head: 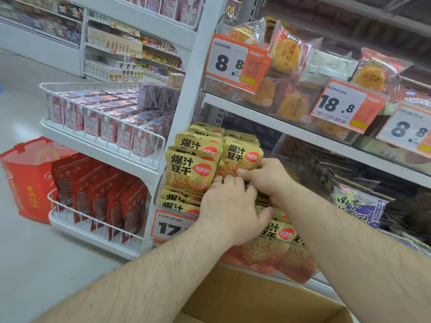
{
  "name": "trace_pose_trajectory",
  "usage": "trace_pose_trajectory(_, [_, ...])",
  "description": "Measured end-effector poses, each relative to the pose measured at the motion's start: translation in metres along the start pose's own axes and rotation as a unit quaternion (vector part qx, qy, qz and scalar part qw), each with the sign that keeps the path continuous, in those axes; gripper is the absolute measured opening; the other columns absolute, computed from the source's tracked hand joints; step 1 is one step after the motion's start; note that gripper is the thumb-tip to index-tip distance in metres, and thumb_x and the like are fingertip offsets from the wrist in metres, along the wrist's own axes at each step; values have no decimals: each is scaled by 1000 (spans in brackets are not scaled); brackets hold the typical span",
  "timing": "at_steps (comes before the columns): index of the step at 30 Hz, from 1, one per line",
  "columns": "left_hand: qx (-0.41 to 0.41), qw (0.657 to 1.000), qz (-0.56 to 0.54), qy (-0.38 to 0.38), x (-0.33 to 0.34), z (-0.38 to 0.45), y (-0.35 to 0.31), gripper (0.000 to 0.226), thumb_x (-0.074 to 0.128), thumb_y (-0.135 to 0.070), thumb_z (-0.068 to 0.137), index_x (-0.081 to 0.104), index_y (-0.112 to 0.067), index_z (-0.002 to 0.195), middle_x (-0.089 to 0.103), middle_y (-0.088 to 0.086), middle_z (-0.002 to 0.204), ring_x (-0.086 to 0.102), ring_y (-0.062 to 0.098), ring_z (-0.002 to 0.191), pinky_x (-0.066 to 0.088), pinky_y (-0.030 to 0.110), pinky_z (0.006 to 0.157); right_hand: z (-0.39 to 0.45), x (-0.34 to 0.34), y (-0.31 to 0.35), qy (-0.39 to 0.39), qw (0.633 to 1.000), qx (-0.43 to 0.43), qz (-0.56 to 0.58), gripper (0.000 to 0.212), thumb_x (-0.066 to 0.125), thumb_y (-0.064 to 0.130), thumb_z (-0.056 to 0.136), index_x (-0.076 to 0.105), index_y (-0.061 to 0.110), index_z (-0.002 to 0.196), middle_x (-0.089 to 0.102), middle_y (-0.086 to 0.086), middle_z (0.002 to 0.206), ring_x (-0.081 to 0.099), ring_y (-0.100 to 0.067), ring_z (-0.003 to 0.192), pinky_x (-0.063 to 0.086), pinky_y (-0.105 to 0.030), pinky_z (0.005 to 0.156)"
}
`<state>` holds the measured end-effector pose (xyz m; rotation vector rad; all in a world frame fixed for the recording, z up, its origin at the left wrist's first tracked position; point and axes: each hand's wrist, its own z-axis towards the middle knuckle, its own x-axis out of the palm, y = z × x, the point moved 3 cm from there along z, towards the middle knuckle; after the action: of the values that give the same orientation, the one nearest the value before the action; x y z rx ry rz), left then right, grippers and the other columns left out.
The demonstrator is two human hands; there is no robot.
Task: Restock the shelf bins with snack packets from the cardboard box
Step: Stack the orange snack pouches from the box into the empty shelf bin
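Open brown cardboard box [268,304] sits nearest, cropped. Both forearms reach over it; left hand [229,210] presses flat on yellow foil snack packets [193,169] in the clear shelf bin [300,264], right hand [264,176] pinches one, fingertips hidden.

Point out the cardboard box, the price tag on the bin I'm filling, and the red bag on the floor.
cardboard box [268,297]: head view, on its inner wall below the bin.
price tag [168,227]: head view, on the printed 17.
red bag [28,180]: head view, on its front face.
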<state>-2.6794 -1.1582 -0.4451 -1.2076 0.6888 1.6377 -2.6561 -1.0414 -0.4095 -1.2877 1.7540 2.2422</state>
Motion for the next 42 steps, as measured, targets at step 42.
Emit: trace_pose_trajectory(42, [-240, 853, -282, 367, 105, -130, 47, 16, 59, -22, 90, 64, -22, 104, 67, -2, 94, 74, 25, 83, 62, 42, 75, -184, 269, -335, 203, 863, 462, -28, 40, 78, 32, 82, 65, 3, 106, 68, -9, 101, 67, -23, 90, 55, -28, 75])
